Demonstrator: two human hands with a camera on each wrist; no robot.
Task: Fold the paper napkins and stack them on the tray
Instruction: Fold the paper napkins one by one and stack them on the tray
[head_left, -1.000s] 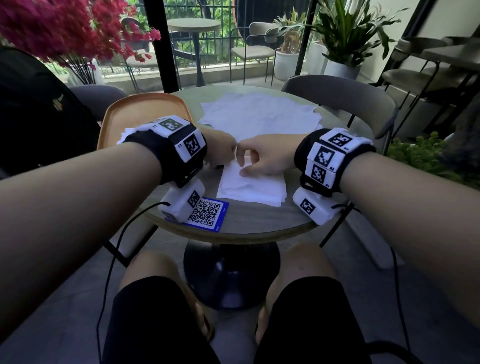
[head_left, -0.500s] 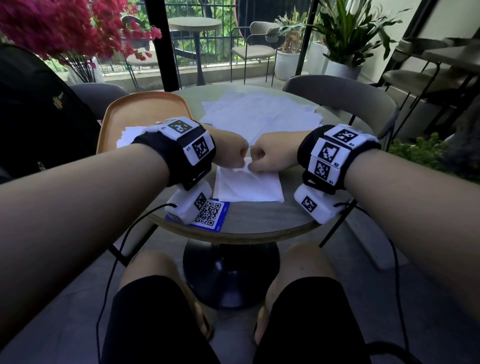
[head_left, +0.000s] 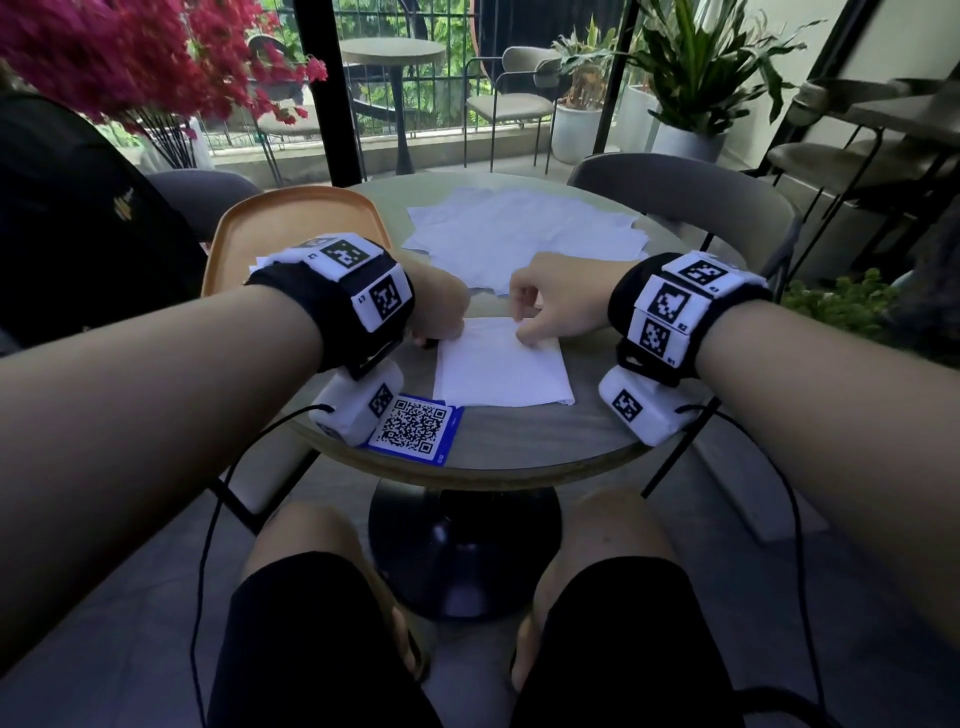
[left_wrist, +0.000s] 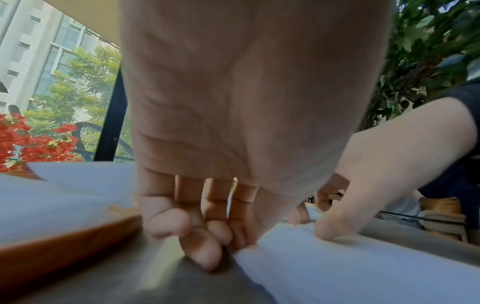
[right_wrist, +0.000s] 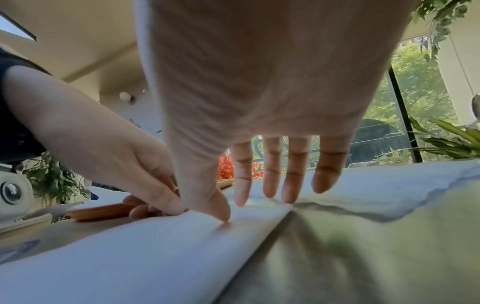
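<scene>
Head view, upper left: orange tray (head_left: 291, 218) on round table (head_left: 519, 441), w/ white napkins on it, mostly hidden behind the left wrist; stack (left_wrist: 64, 197) shows better in left wrist view. Lower left of centre: blue QR card (head_left: 415, 428) at the near table edge. Left hand (head_left: 441, 306) sits at the far left corner of the folded napkin (head_left: 501, 366), fingers curled under; thumb presses that edge, so it's clenched w/o grasping anything I can confirm. Napkin lies flat, centre frame, just beside the tray. Right hand (head_left: 558, 301) at the far right corner: thumb tip pressing down on the fold, other fingers (right_wrist: 270, 174) straight, relaxed, not closed on it. Upper centre-right: loose unfolded napkins (head_left: 524, 234) spread over the far half of the table.
</scene>
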